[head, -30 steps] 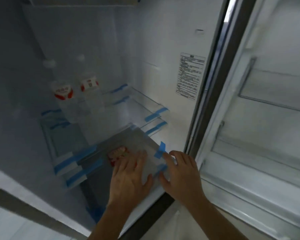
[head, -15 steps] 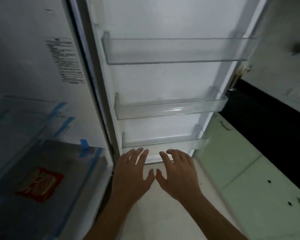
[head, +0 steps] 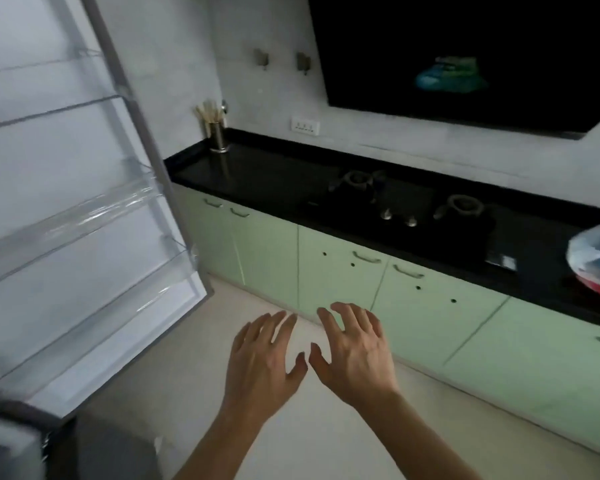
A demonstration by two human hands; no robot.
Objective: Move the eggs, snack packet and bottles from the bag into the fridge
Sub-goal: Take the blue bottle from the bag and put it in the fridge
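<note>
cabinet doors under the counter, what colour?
Pale mint green cabinet doors, below the black countertop; head view, the only one.

Two hands, lower centre: left hand [head: 262, 355], right hand [head: 355, 351]. One bag [head: 596, 261], right edge. One fridge door [head: 84, 209], left. Two burners [head: 355, 178] [head: 461, 204], two hooks [head: 261, 58] [head: 303, 62], one utensil holder [head: 218, 135].

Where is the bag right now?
In the head view the bag sits at the far right edge, on the black countertop just right of the stove.
</note>
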